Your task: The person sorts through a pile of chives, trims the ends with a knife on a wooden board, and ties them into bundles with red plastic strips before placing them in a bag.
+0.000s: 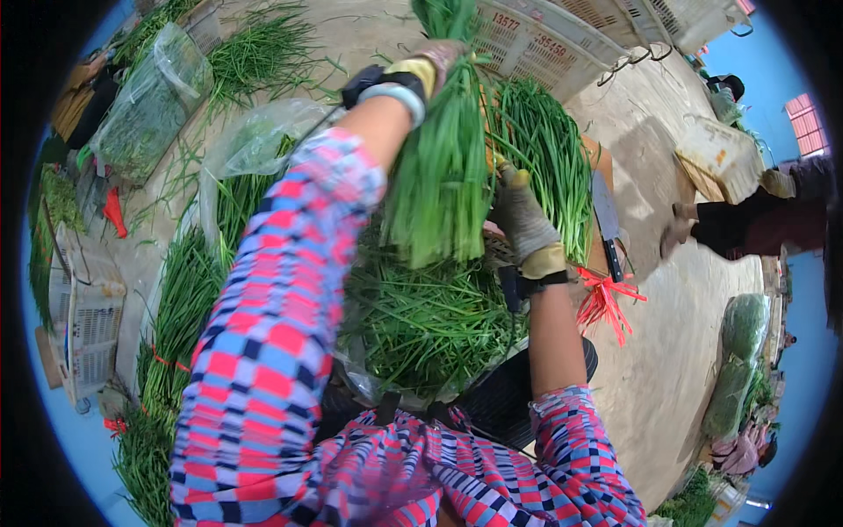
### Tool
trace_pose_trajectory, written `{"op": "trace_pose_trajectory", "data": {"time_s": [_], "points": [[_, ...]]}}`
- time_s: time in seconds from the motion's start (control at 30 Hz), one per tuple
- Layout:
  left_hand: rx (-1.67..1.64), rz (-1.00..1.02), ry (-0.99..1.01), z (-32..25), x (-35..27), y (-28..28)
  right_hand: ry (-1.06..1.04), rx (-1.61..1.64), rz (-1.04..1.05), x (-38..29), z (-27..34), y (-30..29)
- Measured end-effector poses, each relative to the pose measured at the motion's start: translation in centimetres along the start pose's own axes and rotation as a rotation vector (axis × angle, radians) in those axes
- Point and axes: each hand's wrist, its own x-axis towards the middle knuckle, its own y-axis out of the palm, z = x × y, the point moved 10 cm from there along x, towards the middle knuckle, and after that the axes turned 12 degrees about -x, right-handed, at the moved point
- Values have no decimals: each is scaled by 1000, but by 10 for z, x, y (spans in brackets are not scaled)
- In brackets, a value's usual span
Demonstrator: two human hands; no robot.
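My left hand, in a glove, grips a large bunch of long green leafy stalks, perhaps garlic chives, which hangs blurred in front of me. My right hand, in a grey and yellow glove, is just right of the bunch, its fingers partly bent; whether it holds any stalks is unclear. Beyond it a pile of green stalks lies on a board beside a knife with a black handle. Red ties hang at the board's near corner. Loose green leaves fill a plastic-lined container below my hands.
White plastic crates stand at the back. Tied green bundles lie at left, near a clear bag of greens and another crate. A person walks at right near a white foam box. Bagged greens lie farther right.
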Motion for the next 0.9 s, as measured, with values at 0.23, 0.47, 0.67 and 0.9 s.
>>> {"op": "trace_pose_trajectory", "data": {"time_s": [0.23,0.47,0.67,0.9], "points": [[141,220,-183,49,8,32,235,-893,-676,7,-3,-29],[-1499,-18,410,6,-69,-111,154,-786,-696,-18,12,-45],[-178,-60,-507,182,-173,-4,216,-1174,-838,-45,12,-37],[28,161,-608,115,-180,75,284,-1516,-856,-21,3,33]]}}
